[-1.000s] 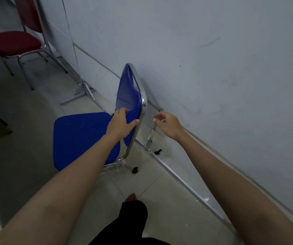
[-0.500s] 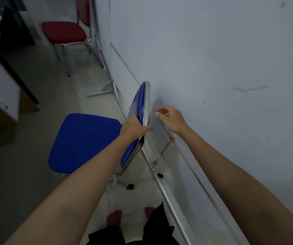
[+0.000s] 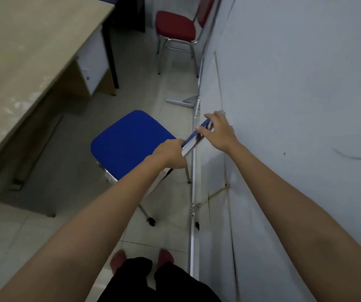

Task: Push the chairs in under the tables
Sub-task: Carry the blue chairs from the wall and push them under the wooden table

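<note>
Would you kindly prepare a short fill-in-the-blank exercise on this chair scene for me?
1. Both hands hold the backrest of the ____ chair.
2. The left hand grips the backrest's nearer end; the right hand rests on its ____ end.
3. The desk stands to the person's ____.
4. The red chair stands farther off, beside the ____.

Missing words: blue; farther; left; wall

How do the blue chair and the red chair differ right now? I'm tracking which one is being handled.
The blue chair is near and held at its backrest by the left hand and right hand; the red chair stands farther off, untouched. Their seats are blue and red. Both have metal frames and stand by the wall.
</note>
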